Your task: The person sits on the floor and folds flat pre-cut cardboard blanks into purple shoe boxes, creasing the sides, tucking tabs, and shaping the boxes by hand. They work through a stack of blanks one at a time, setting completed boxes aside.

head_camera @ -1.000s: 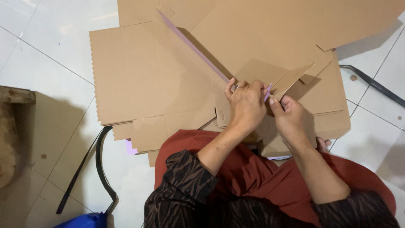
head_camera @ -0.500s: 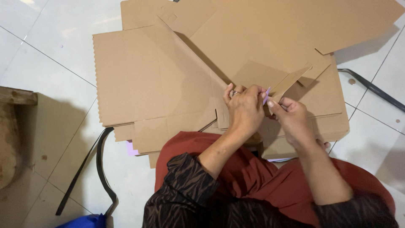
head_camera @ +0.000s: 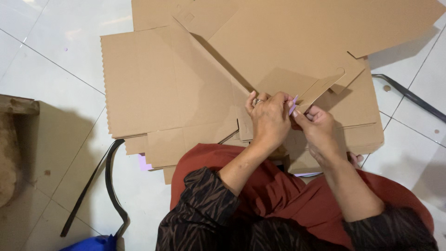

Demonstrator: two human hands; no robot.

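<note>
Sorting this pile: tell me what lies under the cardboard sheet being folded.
Under the cardboard sheet lie more flat cardboard sheets on the white tiled floor. A purple edge peeks out below; the rest is covered.

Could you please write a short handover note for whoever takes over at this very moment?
Left hand: grip closed on the folded cardboard flap, ring on one finger.
Right hand: pinching a thin purple strip at the flap's edge.
Flat cardboard sheets are stacked on the white tiled floor ahead of the knees; a black strap lies to the left.
Done: one panel is raised along its fold.
Left: the strip is only partly visible, so its end cannot be judged.
</note>
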